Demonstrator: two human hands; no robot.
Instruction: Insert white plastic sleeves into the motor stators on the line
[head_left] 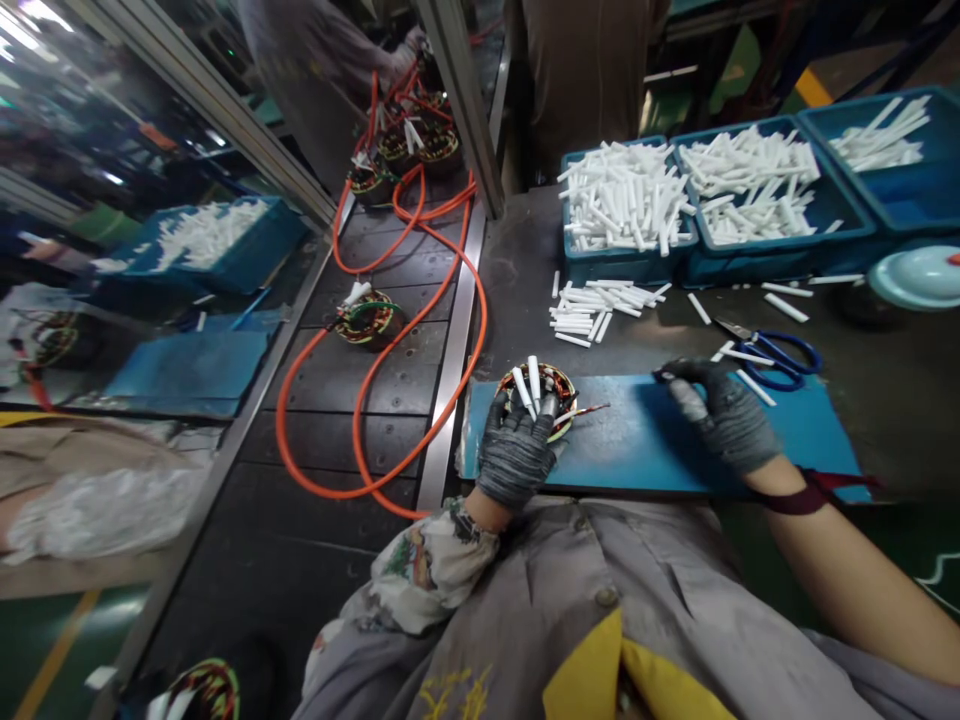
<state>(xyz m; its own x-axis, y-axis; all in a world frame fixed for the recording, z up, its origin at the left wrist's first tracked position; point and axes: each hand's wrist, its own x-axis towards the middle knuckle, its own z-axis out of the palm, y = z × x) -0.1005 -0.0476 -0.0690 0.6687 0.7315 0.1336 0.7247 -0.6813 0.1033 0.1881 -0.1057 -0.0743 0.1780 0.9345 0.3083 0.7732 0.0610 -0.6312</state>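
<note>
A wound motor stator [568, 385] sits on a blue mat [622, 440]. Two white sleeves [534, 383] stand up from its coils, and a thin copper-coloured lead [592, 410] sticks out to its right. My left hand [516, 450], in a grey glove, grips the stator's near left side, its fingers among the coils and sleeves. Over the right part of the mat hovers my right hand [716, 410], also gloved. Its thumb and forefinger point left, slightly apart, and I see nothing between them. Blue-handled scissors [780, 360] lie just beyond it, with loose white tubes around them.
Blue bins [626, 265] of white tubes line the back, with a tube pile [600, 308] in front. A pale blue-lidded container [919, 277] stands far right. Orange hoses [480, 300] loop across the conveyor [322, 450] on the left, around another stator [369, 320]. Co-workers stand beyond.
</note>
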